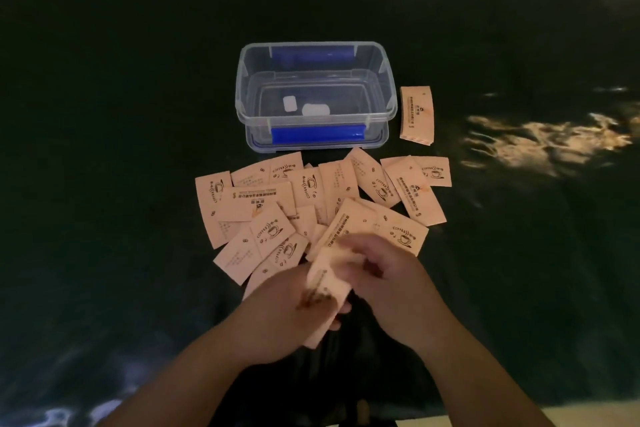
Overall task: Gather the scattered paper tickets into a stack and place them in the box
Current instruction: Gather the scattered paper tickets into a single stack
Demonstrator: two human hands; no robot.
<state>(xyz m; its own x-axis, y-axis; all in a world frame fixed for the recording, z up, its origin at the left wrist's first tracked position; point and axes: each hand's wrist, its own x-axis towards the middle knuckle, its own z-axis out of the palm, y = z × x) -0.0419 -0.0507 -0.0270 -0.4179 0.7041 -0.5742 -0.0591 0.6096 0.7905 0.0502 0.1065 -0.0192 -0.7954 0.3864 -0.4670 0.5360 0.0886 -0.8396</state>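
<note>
Several pale pink paper tickets with coffee-cup prints lie scattered and overlapping on the dark cloth, just in front of a clear plastic box with blue latches. A neat small stack of tickets lies to the right of the box. My left hand and my right hand meet near the front of the pile, both closed on a small bundle of tickets held between them. The bundle is blurred, partly hidden by my fingers.
The box stands open on its lid, with two small white pieces showing through its bottom. A dark green cloth covers the whole table. A bright patch of reflected light sits at the right.
</note>
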